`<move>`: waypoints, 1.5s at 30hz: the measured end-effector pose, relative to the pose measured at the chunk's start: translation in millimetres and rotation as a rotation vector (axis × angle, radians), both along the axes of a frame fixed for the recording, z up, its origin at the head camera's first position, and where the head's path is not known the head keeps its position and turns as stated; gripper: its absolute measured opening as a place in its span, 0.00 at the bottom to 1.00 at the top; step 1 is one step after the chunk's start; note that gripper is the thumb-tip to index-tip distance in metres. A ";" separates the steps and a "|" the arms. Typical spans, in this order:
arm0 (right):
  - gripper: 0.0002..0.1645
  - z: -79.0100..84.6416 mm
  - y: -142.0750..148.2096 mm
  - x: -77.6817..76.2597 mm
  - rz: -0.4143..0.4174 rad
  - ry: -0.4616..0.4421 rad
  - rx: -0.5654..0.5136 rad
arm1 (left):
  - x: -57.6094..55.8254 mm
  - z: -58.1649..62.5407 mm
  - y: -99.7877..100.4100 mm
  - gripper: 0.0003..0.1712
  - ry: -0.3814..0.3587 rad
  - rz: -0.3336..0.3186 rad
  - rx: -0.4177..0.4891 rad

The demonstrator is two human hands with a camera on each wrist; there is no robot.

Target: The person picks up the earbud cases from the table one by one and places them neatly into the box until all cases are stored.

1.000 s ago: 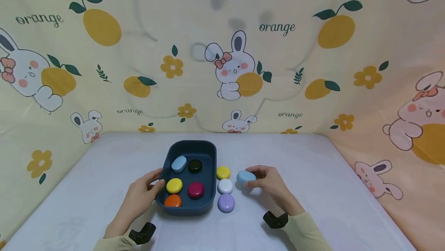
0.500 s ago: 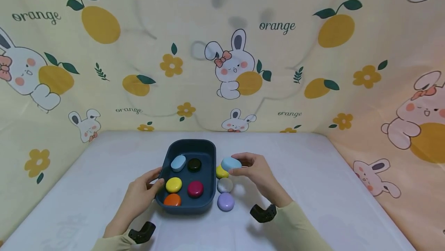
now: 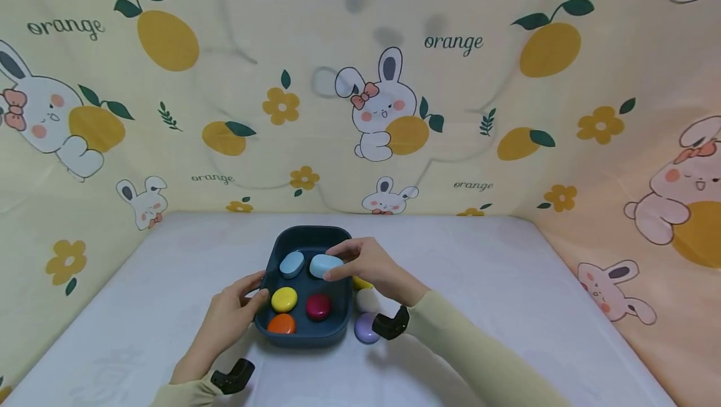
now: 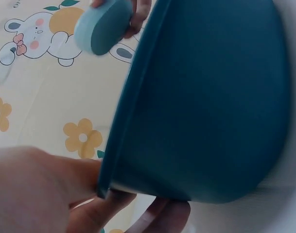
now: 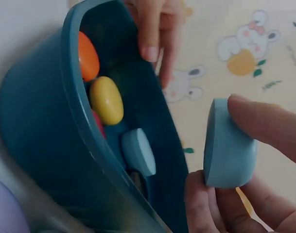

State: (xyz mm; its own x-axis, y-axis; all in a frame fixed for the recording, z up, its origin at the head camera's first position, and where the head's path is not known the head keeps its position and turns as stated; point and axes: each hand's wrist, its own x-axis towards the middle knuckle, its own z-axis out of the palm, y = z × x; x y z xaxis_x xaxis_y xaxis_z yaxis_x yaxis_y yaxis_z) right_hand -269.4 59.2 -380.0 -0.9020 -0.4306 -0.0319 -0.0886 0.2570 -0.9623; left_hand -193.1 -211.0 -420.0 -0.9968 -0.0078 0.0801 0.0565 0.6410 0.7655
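Observation:
My right hand (image 3: 374, 269) pinches a light blue oval block (image 3: 325, 265) between thumb and fingers, above the back right of a dark blue box (image 3: 310, 341). In the right wrist view the block (image 5: 230, 145) is held over the rim. My left hand (image 3: 233, 310) grips the box's left wall, thumb at the rim and fingers outside. Inside lie another light blue oval block (image 3: 291, 264), a yellow round piece (image 3: 284, 300), a dark red one (image 3: 318, 307) and an orange one (image 3: 281, 324). A black piece (image 5: 138, 183) shows partly in the right wrist view.
Along the box's right side stand a yellow piece (image 3: 360, 283), a white piece (image 3: 368, 300) and a purple piece (image 3: 366, 328), partly covered by the right arm. All rest on a white table (image 3: 479, 269) before a printed cloth backdrop (image 3: 253, 81).
My right hand has carried the light blue oval block leftward from the table's right side, up over the loose pieces, to above the box. The left hand stays at the box wall.

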 end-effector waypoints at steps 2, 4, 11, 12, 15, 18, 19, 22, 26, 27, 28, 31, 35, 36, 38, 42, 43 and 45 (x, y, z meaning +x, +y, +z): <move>0.21 -0.3 -5.5 -3.7 0.008 0.012 0.028 | -0.4 0.2 0.5 0.26 0.000 -0.003 0.004; 0.20 -1.0 -10.2 -6.7 0.008 0.023 0.051 | -0.4 0.4 1.0 0.26 -0.001 -0.001 0.006; 0.20 -6.8 -21.7 -8.3 0.008 0.039 0.090 | -0.1 1.3 3.2 0.26 -0.011 -0.002 0.017; 0.20 -8.0 -22.9 -8.2 0.009 0.045 0.096 | 0.0 1.5 3.7 0.26 -0.011 -0.002 0.017; 0.20 -11.9 -26.4 -8.7 0.009 0.064 0.107 | 0.4 2.1 5.6 0.26 -0.014 -0.002 0.020; 0.20 -15.1 -28.9 -10.2 0.008 0.084 0.119 | 0.4 2.3 6.9 0.26 -0.017 -0.001 0.024; 0.20 -15.7 -29.6 -10.7 0.008 0.093 0.130 | 0.4 2.2 7.1 0.26 -0.017 0.000 0.024; 0.21 -16.3 -31.4 -11.9 0.010 0.123 0.170 | -0.1 1.2 6.9 0.26 -0.018 0.003 0.021; 0.22 -16.5 -33.8 -13.3 0.025 0.157 0.241 | -0.8 0.0 6.3 0.27 -0.025 0.007 0.022; 0.23 -16.3 -34.0 -13.6 0.033 0.156 0.246 | -1.1 -0.3 6.3 0.27 -0.028 0.010 0.021; 0.23 -16.0 -34.0 -14.0 0.041 0.150 0.246 | -1.3 -0.7 6.2 0.27 -0.030 0.012 0.019; 0.24 -15.3 -31.5 -14.9 0.071 0.107 0.198 | -2.0 -1.8 6.5 0.27 -0.037 0.023 0.008; 0.23 -11.7 -23.4 -14.1 0.074 0.072 0.127 | -1.6 -2.0 6.8 0.27 -0.037 0.029 0.000; 0.23 -10.2 -20.8 -13.6 0.065 0.072 0.111 | -1.2 -1.8 6.8 0.27 -0.036 0.029 -0.001; 0.22 -7.0 -14.8 -12.8 0.041 0.070 0.067 | -0.8 -1.2 6.9 0.27 -0.030 0.025 -0.003; 0.20 1.4 -1.2 -7.3 -0.035 0.044 -0.041 | -0.9 -0.6 6.3 0.27 -0.026 0.021 -0.007; 0.20 3.1 2.3 -5.7 -0.058 0.035 -0.070 | -0.9 -0.3 5.9 0.27 -0.026 0.021 -0.009; 0.19 6.4 9.2 -2.0 -0.108 0.023 -0.121 | -0.7 0.3 4.8 0.27 -0.027 0.025 -0.011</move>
